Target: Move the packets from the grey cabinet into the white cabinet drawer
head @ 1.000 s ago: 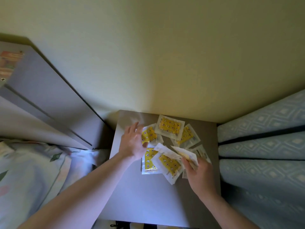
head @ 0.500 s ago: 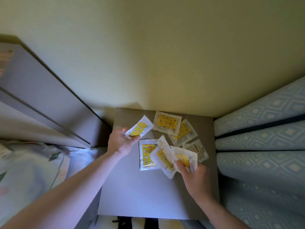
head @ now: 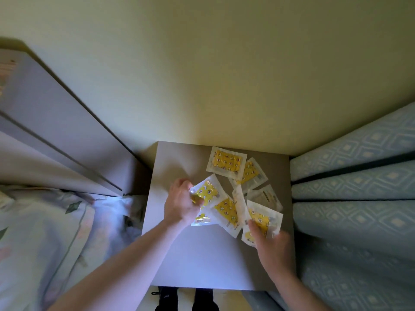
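Your left hand [head: 180, 204] pinches one yellow packet [head: 207, 191], and your right hand [head: 272, 244] grips another packet [head: 261, 218]. The other packets [head: 228, 162] lie on the grey cabinet top [head: 197, 254], near the wall.

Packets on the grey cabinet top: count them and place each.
7 visible: one at the back, one beside it, a pale one at right, one in the left hand, one under that hand, one mid-pile, one in the right hand. More may be hidden.
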The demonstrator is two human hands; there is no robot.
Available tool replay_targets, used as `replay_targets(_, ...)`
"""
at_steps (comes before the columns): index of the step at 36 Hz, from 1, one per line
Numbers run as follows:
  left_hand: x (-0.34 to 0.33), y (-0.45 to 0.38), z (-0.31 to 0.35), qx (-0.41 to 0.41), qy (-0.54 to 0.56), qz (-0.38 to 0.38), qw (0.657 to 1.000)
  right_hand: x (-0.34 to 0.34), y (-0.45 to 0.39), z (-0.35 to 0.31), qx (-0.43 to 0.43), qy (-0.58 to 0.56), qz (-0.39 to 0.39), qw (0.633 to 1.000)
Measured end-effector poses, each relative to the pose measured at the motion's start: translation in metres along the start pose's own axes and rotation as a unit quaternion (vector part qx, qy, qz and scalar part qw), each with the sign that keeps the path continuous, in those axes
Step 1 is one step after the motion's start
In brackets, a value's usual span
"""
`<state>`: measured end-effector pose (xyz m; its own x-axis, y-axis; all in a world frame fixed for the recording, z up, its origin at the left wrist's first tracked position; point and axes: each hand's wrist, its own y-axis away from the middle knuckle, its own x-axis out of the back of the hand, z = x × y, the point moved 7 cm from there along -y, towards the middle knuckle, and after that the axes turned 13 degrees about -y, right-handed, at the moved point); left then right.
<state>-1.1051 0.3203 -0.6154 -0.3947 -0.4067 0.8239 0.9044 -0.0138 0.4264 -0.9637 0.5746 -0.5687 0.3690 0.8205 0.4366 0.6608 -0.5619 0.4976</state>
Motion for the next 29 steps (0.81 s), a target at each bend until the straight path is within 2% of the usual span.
replay_targets(5,-0.001,-0.007,0.008,0.037,0.007,-0.041,0.998,0.01,-0.006,0.017,-0.048,-0.03,0.014,0.998)
replay_targets(10,-0.004,-0.008,0.003,0.071,0.0,-0.129,0.989,0.021,-0.018,0.023,-0.051,-0.04,0.026,0.998)
replay_targets(13,0.002,-0.003,-0.007,0.077,-0.007,-0.161,0.984,0.03,-0.04,0.025,-0.031,-0.005,0.029,0.999)
replay_targets(17,0.017,0.004,-0.025,0.096,0.061,-0.151,0.982,0.03,-0.07,0.016,-0.003,0.08,0.003,0.997)
replay_targets(21,0.037,0.015,-0.032,0.081,0.113,-0.132,0.981,0.025,-0.093,0.011,-0.007,0.127,-0.001,0.992)
replay_targets(29,0.052,0.034,-0.044,0.094,0.164,-0.12,0.975,0.015,-0.097,-0.005,0.003,0.13,-0.003,0.991)
